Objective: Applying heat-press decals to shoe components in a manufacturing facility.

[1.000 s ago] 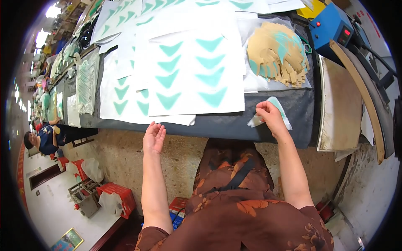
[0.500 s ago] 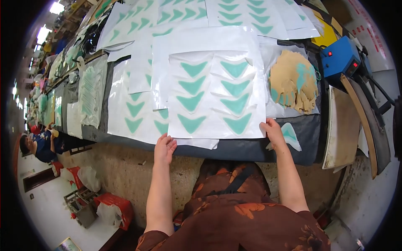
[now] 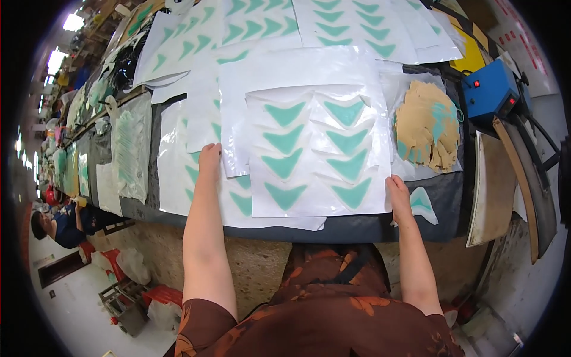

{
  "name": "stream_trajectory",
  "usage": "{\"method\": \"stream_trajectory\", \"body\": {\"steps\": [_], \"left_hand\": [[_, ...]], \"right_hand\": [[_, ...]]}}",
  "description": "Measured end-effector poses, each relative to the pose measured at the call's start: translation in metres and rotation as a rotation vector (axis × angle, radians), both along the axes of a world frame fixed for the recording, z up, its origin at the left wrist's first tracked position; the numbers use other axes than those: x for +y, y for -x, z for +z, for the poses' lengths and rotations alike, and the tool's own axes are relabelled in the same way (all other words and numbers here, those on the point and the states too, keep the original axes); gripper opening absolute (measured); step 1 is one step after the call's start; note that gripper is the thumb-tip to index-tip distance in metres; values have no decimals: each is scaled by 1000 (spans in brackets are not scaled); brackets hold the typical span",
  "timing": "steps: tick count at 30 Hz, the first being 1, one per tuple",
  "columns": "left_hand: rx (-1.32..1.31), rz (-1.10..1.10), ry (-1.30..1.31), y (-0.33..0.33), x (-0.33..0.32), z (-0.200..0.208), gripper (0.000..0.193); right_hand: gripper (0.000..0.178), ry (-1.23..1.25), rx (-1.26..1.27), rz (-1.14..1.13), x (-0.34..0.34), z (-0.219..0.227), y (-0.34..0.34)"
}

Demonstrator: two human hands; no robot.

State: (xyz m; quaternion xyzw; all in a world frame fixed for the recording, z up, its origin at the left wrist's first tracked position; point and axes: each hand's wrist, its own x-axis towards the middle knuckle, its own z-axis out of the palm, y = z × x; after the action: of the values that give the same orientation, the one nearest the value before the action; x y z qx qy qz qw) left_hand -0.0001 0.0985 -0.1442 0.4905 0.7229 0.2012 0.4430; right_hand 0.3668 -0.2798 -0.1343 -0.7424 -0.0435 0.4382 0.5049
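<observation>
In front of me lies a white sheet [image 3: 321,187] with two columns of green, glossy V-shaped patches, several to a column. My right hand [image 3: 398,199] pinches this sheet at its right edge, near the lower corner. Further left, my left hand [image 3: 209,159] is closed, its fingertips by the left edge of a larger glossy white sheet [image 3: 235,143] under the front one; what it grips, if anything, is hidden. More sheets with green patches [image 3: 178,178] lie partly covered to the left. A small white piece with a green patch [image 3: 422,205] rests right of my right hand.
A heap of tan cut pieces marked with green [image 3: 427,128] sits on plastic at the right. Beyond it stand a blue box with red switches [image 3: 491,89] and leaning boards [image 3: 493,187]. More patterned sheets [image 3: 256,21] cover the far table. A person [image 3: 65,226] sits far left.
My left hand has left the front sheet's lower left corner and reached forward to the larger sheet's left edge. My right hand stays at the front sheet's right edge. The view has shifted slightly.
</observation>
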Motion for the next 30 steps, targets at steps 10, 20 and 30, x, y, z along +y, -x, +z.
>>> {"method": "stream_trajectory", "body": {"steps": [10, 20, 30], "left_hand": [[-49, -279, 13, -63, 11, 57, 25], [-125, -441, -205, -67, 55, 169, 23], [11, -481, -506, -64, 83, 349, 14]], "right_hand": [[26, -48, -44, -99, 3, -4, 6], [23, -137, -30, -183, 8, -4, 6], [21, -64, -160, -92, 10, -23, -2]]}}
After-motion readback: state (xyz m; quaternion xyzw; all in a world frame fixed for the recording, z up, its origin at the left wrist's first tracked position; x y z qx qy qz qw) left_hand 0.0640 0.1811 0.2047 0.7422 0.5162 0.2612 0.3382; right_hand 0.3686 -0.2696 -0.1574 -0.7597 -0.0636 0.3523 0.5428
